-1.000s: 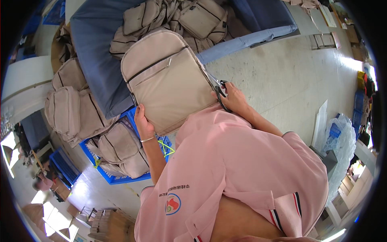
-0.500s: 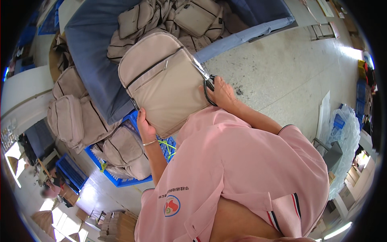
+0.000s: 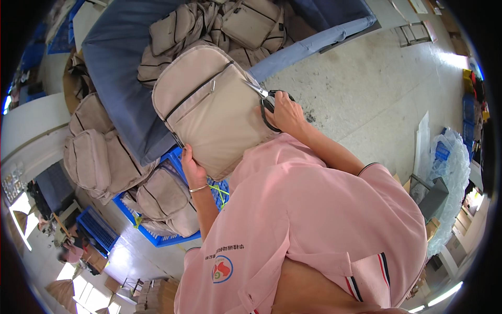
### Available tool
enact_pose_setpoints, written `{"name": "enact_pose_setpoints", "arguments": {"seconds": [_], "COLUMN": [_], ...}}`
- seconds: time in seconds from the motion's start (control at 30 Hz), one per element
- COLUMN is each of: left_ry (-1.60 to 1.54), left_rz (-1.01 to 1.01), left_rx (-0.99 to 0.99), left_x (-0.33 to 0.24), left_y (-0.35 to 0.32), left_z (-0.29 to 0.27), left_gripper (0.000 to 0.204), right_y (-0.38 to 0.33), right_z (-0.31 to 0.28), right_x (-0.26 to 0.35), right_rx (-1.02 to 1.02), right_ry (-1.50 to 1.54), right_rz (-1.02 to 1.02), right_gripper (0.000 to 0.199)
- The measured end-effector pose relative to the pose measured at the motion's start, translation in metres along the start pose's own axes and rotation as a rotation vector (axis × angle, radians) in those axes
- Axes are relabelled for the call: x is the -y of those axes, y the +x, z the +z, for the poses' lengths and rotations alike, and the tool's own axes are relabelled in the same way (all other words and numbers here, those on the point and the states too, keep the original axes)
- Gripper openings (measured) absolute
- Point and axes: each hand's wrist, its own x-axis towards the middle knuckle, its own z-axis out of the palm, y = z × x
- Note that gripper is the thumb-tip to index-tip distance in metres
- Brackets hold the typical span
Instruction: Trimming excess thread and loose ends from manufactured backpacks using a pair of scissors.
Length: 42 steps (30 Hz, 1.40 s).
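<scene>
- Beige bag [image 3: 209,112] is held up in front of the person's chest, above the blue crate [image 3: 157,233] and the dark blue cloth-covered table [image 3: 117,68], its front with two zip lines facing the camera.
- Left hand [image 3: 191,168] grips the bag's lower left edge, fingers curled behind it and thumb on the front; a thin bracelet sits at the wrist.
- Right hand [image 3: 286,112] is closed through the black loops of a pair of scissors [image 3: 264,99], whose blades point at the bag's upper right edge.
- Judging from this, trimming at that edge is under way; the blades meet the fabric there, but no loose thread or cut end can be made out, so how much is done on this bag is unclear.
- Much seems left or sorted already: more beige bags lie heaped on the table [image 3: 230,23], another stack [image 3: 97,152] stands to the left, and several fill the crate; which pile is finished cannot be told.
- Hidden: the bag's back, the left fingertips, and whether the blades are apart or shut.
- Pale concrete floor [image 3: 376,89] spreads to the right.
</scene>
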Motion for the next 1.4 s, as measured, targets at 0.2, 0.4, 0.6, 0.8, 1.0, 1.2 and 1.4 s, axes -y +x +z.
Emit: {"name": "enact_pose_setpoints", "arguments": {"seconds": [0.2,0.4,0.6,0.8,1.0,1.2,1.4], "left_ry": [0.028,0.211,1.184,0.912,0.775,0.995,0.892], "left_rz": [-0.009,0.100,1.189,0.441,0.302,1.255,1.364], "left_rx": [0.013,-0.070,-0.360,0.270,0.436,0.152,0.202], "left_x": [0.000,-0.010,-0.067,-0.100,-0.140,-0.236,-0.193], "left_y": [-0.003,-0.002,0.065,0.140,0.040,-0.091,-0.167], "left_z": [0.002,0.009,0.083,0.111,0.159,0.175,0.170], "left_gripper": [0.038,0.043,0.077,0.058,0.049,0.033,0.031], "right_y": [0.004,0.008,0.009,0.011,0.007,-0.014,-0.024], "right_z": [0.011,0.015,0.038,0.033,0.028,0.006,-0.009], "right_x": [-0.002,-0.009,-0.026,-0.019,-0.069,-0.091,-0.080], "right_rx": [0.053,0.101,0.043,0.318,-0.007,-0.043,0.019], "right_ry": [0.004,0.078,0.307,0.993,1.416,1.225,1.191], "right_rz": [0.046,0.129,0.066,0.338,0.431,0.519,0.448], "right_gripper": [0.074,0.065,0.055,0.048,0.054,0.079,0.072]}}
